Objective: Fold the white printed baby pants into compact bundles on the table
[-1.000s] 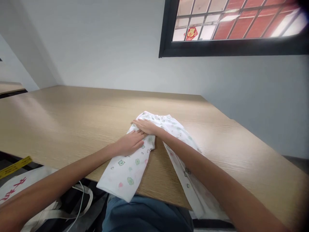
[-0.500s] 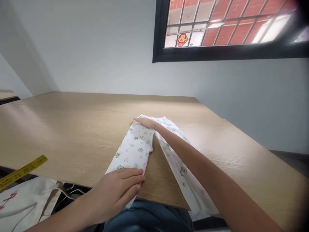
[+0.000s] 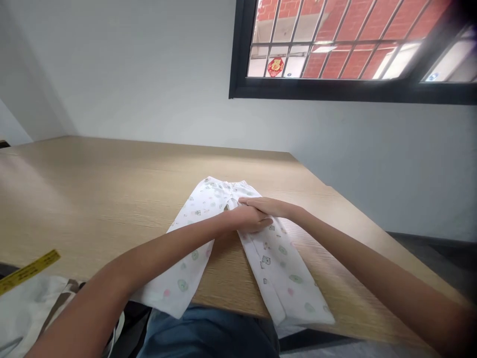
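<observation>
White cotton with small green and pink prints: from the head view we see a pair of little trousers [image 3: 276, 258] spread on the wooden table [image 3: 93, 189]. They lie toward the table's near edge. The waistband points to the table's far side, and both leg ends hang just over the near edge. The two legs splay apart, with bare wood between them.

Our left hand [image 3: 249, 219] reaches across to the middle of the table's near half and lies palm down where the two legs meet. Its fingers are stretched out and close together. It presses on the cloth and grips nothing.

Our right hand [image 3: 266, 205] comes in from the table's right side and lies flat as well. Its fingers [image 3: 248, 201] are straight and held side by side, and they point toward the table's left. It rests on the top of the right leg, touching our left hand and partly lying over it. Neither hand has cloth pinched or closed in it.

Below the table's near edge sits our lap in blue cloth [image 3: 208, 333]. Below its near left corner we see a white bag [image 3: 26, 313] and a strip of yellow tape [image 3: 28, 271]. Above the table's far right corner a black-framed window [image 3: 335, 49] is set in the grey wall.
</observation>
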Demonstrator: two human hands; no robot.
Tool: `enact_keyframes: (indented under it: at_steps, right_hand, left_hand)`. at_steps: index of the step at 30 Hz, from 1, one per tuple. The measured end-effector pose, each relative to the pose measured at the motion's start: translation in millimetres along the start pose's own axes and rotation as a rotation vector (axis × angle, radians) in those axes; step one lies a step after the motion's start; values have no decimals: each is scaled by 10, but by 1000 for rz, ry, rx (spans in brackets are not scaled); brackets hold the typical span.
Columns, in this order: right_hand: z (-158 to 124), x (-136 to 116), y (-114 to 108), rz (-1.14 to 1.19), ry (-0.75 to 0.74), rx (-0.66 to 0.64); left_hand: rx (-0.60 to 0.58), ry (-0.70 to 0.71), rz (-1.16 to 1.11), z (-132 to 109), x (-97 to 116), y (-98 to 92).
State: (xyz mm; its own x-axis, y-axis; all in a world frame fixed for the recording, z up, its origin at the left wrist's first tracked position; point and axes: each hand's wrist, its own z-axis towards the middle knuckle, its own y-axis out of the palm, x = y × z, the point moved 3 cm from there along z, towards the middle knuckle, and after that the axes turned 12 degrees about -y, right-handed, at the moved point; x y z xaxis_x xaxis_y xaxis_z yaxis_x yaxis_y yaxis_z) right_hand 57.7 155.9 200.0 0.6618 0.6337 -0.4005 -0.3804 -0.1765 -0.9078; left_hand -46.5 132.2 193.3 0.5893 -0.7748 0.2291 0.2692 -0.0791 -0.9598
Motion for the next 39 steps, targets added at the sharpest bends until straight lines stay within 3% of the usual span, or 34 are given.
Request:
enact_keyframes:
  at_steps: [3,6,8,11,13,17,20,24,28,32,35,39]
  right_hand:
    - [102,75,184,2,-20,-134]
    - [282,235,317,-136,-21,-100]
    - [391,333,373,-182,-24,-78]
    - [484,412,388,-167,-31,-49]
    - [495,413,366,-137,-39,-16]
    - [452,378,303,-101,-26,136]
    - [411,404,268,-137,84,273]
    - [362,481,237,-210,355,436]
    - [336,496,204,-173,520,478]
    - [288,520,68,35,585,458]
    - [243,530,-72,268,617,410]
    - [338,416,-236,562,532,448]
  left_hand:
    - [-43,64,7,-51,244,111]
    - [-99,236,-17,-448,595,235]
    - [-38,310,-71,-780,794,322]
    - [188,341,-135,-1117,966,468]
    - [316,329,-168,-1157,1026,568]
    - [523,248,-146,-952,1156,676]
    - [630,199,-70,-799,1260,685]
    - [620,194,-96,-749,1259,665]
    - [588,159,-91,-800,1184,613]
    - [468,117,-95,-800,1162,597]
    - [468,100,-184,-813,1134,522]
    - [576,-53,-398,-1046,920,119]
